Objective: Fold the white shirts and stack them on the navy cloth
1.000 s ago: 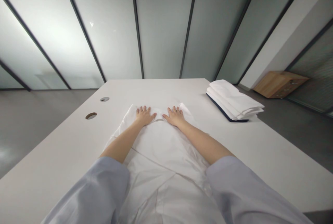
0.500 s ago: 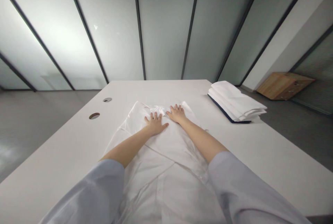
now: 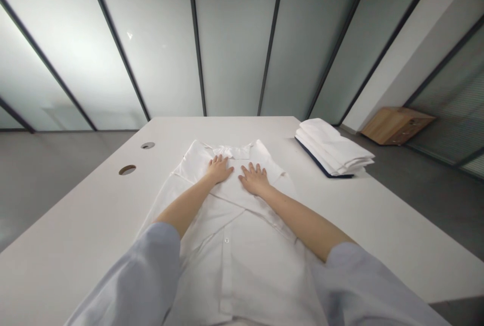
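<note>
A white shirt [image 3: 242, 260] lies spread on the table, its collar end pointing away from me and its button strip running toward me. Diagonal folds of cloth cross over its middle. Near the collar, my left hand [image 3: 219, 169] rests flat on the fabric with fingers spread. My right hand [image 3: 254, 179] lies palm down just to its right, fingers apart, also touching the shirt. Neither hand grips the cloth.
The shirt is on a white table [image 3: 94, 225]. At the right stands a stack of folded white cloth [image 3: 333, 147] on a dark blue base. Two round holes [image 3: 127, 170] pierce the tabletop at left. Frosted glass panels and a wooden cabinet [image 3: 397, 125] stand behind.
My right hand has slid toward me, away from the collar, uncovering it. My left hand has shifted slightly away and left. The collar area looks flatter, and the view has moved slightly right.
</note>
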The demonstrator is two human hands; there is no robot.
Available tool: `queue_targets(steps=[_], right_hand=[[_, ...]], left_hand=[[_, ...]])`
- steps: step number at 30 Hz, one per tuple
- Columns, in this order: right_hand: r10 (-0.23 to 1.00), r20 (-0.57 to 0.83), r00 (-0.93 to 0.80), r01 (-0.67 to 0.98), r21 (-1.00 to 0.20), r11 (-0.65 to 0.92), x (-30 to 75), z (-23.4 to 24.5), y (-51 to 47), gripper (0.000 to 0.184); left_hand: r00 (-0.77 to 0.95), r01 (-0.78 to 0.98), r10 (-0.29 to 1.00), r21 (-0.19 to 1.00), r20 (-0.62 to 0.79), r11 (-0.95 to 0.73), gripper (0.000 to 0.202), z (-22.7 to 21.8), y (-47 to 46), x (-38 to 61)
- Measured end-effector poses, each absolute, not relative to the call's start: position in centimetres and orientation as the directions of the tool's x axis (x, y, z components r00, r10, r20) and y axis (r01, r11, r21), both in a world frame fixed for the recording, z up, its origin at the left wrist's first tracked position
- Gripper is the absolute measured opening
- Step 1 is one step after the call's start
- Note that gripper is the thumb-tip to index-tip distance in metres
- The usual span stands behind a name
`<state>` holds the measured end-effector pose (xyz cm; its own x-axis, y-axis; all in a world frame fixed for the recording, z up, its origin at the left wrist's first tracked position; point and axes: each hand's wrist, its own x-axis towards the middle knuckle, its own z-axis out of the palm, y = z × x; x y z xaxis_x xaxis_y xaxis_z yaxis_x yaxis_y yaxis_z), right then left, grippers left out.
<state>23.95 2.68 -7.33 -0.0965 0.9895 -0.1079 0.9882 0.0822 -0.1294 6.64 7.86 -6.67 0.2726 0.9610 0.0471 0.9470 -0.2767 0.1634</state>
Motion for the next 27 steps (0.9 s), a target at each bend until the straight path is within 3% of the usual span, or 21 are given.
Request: queue_targets(steps=[9,18,27], right_hand=[[0.990,-0.059,-0.126,0.985,-0.127,0.118,24.6,-6.4,8.2,0.060],[0.987,0.019,-0.159,0.983,-0.094,0.161,24.6,-5.8,6.5,0.061],[0.991,-0.110,-0.076,0.990,-0.124,0.062,26.0,-7.1,1.9,0.074]], left_hand=[[0.187,0.978,0.976,0.116,-0.114,-0.174,0.076,-6.4,2.7,4.5],[0.165,0.980,0.985,0.117,-0.050,-0.158,0.077,-6.7,5.7,4.4],[0.222,0.952,0.966,0.183,0.130,-0.244,0.057,-5.9,6.3,3.3]])
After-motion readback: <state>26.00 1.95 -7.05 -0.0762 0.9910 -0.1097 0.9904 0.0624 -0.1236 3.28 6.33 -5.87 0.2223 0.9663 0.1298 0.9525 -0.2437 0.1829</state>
